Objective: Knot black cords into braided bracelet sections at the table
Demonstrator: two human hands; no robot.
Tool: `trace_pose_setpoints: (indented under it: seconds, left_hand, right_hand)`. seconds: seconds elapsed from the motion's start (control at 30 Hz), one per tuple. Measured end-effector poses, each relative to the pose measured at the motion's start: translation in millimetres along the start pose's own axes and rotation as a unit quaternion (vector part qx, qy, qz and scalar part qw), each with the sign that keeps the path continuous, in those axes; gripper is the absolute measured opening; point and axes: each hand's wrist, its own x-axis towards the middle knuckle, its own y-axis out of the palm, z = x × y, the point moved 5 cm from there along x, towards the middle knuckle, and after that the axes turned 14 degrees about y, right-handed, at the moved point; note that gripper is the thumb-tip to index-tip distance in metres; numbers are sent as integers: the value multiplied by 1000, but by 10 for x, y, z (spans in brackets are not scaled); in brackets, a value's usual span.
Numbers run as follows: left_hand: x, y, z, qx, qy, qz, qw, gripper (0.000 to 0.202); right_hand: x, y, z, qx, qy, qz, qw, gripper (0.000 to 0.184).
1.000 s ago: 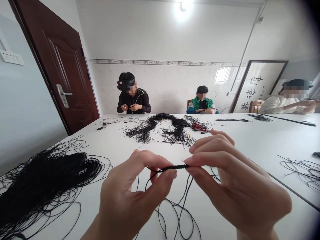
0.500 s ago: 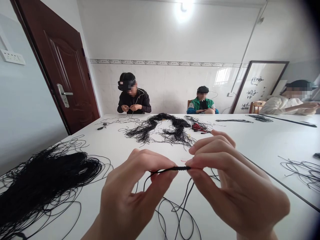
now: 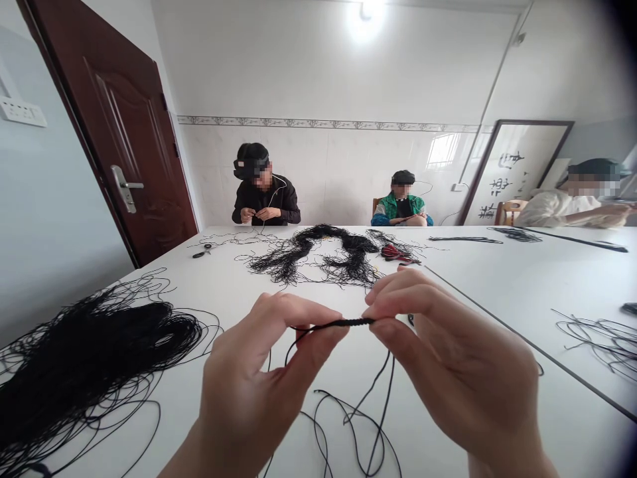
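Stretched level between my two hands is a black cord (image 3: pixel 359 322) with a short, tightly knotted or braided section in its middle. My left hand (image 3: pixel 263 365) pinches it just left of that section, thumb below and index finger above. On the other side my right hand (image 3: pixel 452 352) pinches the section's right end between thumb and index finger, its other fingers curled. Thin loose cord ends (image 3: pixel 371 425) hang below and loop over the white table (image 3: pixel 219 425).
A large bundle of black cord (image 3: pixel 94 358) lies at the left. Farther back are another cord heap (image 3: pixel 323 232), small black scissors (image 3: pixel 202 251) and red-handled scissors (image 3: pixel 393 252). More cords (image 3: pixel 602 345) lie at the right. Three people sit around the table's far side.
Both hands have lifted the knotted section slightly. My right hand has shifted left and turned a little, its fingers more curled. The hanging cords have swung.
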Motion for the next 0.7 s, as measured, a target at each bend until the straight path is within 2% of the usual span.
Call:
trace_pose_setpoints:
  seconds: [0.1,0.33,0.6,0.7]
  left_hand:
    - [9,-3,24,-6,-39,0,999,16]
    - [17,25,44,-58,-70,-18,996,16]
    - [12,17,34,-34,-60,19,997,15]
    - [1,-3,25,-11,-45,15,999,17]
  right_hand:
    - [0,7,-1,-5,0,-2,1000,13]
    - [-12,6,-24,1,25,-3,1000,15]
    - [-33,1,-44,7,53,-3,999,16]
    - [-30,-4,-41,-5,50,-6,999,16]
